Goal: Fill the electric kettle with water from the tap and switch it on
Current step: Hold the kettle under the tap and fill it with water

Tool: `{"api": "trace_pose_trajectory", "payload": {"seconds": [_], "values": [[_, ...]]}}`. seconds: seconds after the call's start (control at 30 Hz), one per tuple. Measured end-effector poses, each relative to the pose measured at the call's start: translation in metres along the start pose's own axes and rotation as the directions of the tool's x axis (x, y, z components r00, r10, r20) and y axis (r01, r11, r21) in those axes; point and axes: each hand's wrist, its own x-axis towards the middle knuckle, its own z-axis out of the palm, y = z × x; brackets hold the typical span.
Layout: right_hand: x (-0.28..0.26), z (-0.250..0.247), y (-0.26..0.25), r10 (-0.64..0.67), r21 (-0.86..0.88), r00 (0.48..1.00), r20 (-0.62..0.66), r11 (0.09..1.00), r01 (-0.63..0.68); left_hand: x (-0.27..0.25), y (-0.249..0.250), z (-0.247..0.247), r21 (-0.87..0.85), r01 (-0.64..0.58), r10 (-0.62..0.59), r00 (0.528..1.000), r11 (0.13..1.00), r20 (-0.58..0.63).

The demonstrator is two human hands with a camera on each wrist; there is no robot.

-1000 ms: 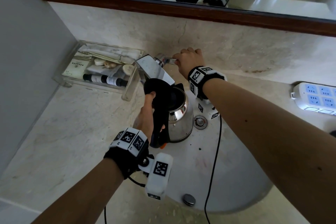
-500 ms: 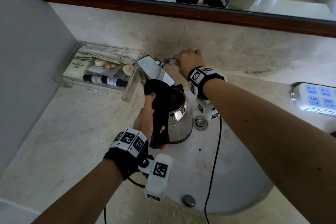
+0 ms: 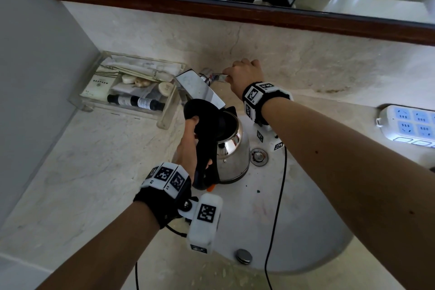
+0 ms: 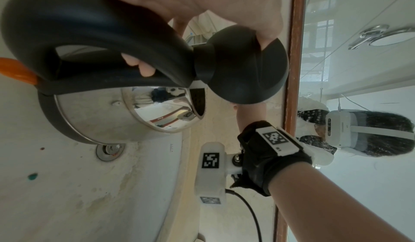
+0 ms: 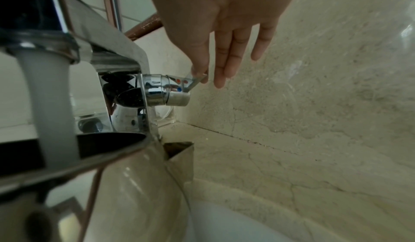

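Note:
A steel electric kettle (image 3: 231,155) with a black handle hangs over the sink, under the chrome tap (image 3: 200,89). My left hand (image 3: 189,146) grips the handle, and its thumb holds the black lid (image 3: 200,113) tipped open. In the left wrist view the fingers (image 4: 143,68) curl round the handle of the kettle (image 4: 101,118). My right hand (image 3: 242,75) reaches to the tap lever (image 3: 217,77). Its fingers hang straight, with the index fingertip (image 5: 197,68) on the lever (image 5: 195,80). A white stream of water (image 5: 51,104) runs from the spout into the kettle's mouth (image 5: 89,144).
A clear tray (image 3: 164,120) of toiletries stands left of the tap on the marble counter. A white power strip (image 3: 409,125) lies at the right. The round sink (image 3: 306,231) has a drain (image 3: 258,156). A black cable (image 3: 275,219) crosses it. A framed mirror (image 3: 235,10) hangs above.

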Motion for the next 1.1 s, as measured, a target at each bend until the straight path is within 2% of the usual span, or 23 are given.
{"api": "trace_pose_trajectory", "payload": {"seconds": [0.47, 0.8, 1.1], "values": [[0.0006, -0.0006, -0.0007, 0.015, 0.003, 1.000, 0.005, 1.000, -0.015, 0.0060, 0.0000, -0.0020, 0.012, 0.032, -0.031, 0.999, 0.999, -0.021], [0.0000, 0.0016, -0.0040, 0.032, -0.003, 0.999, 0.014, 0.999, -0.032, 0.0013, 0.0036, -0.0035, 0.007, 0.003, -0.003, 0.999, 1.000, -0.039], [0.0006, 0.0005, -0.0020, 0.011, -0.015, 1.000, 0.015, 1.000, -0.010, 0.0002, 0.0015, -0.0058, 0.009, -0.008, 0.008, 1.000, 1.000, 0.004]]}}
